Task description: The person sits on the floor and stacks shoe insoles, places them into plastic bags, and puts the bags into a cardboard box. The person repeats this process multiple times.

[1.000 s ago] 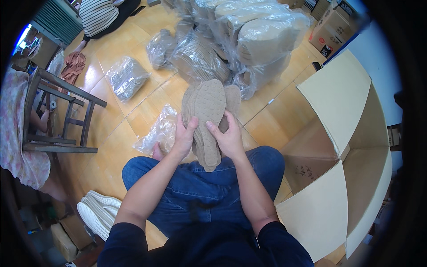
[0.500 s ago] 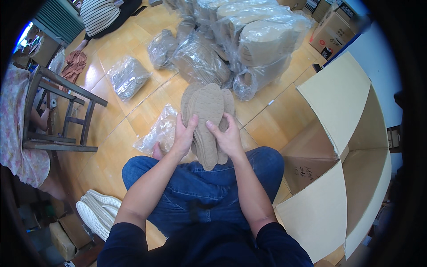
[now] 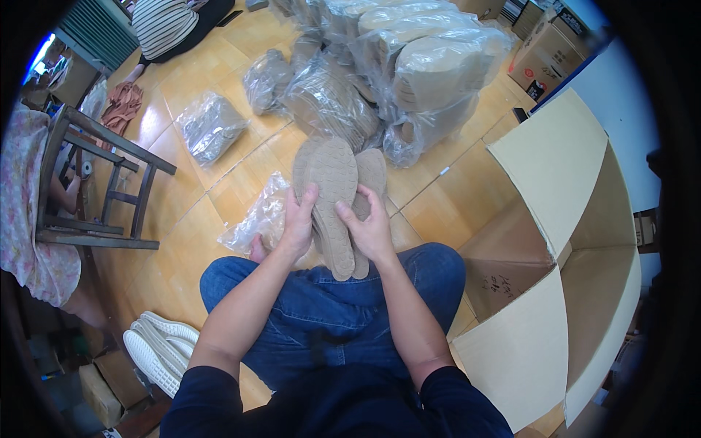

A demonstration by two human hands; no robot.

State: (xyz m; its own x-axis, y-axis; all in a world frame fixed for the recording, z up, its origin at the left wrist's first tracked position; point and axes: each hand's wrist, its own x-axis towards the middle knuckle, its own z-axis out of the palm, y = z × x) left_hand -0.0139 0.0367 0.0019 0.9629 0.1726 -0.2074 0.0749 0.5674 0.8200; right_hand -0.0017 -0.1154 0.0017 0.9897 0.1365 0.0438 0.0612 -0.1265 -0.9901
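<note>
A fanned stack of tan, quilted-looking insoles (image 3: pixel 333 171) is held up between my hands, above my crossed legs. My left hand (image 3: pixel 298 223) grips the left side of the stack, its thumb lying on the top insole. On the other side my right hand (image 3: pixel 369 225) has its thumb against the stack's right edge, with its fingers behind. Further insoles (image 3: pixel 374 166) stick out at the right, behind the top ones. Just left of my left hand a crumpled clear plastic bag (image 3: pixel 264 213) lies on the floor by my foot.
Plastic-wrapped bundles of insoles (image 3: pixel 442 69) are piled ahead, with one smaller wrapped bundle (image 3: pixel 212 128) to their left. An open cardboard box (image 3: pixel 529 321) stands at my right. White shoe soles (image 3: pixel 157 350) lie at left, below a dark wooden stool (image 3: pixel 139 197). Another person (image 3: pixel 164 29) sits far left.
The top insoles have shifted slightly left within the stack, exposing more of those behind at the right. My right hand has moved a little left with its grip.
</note>
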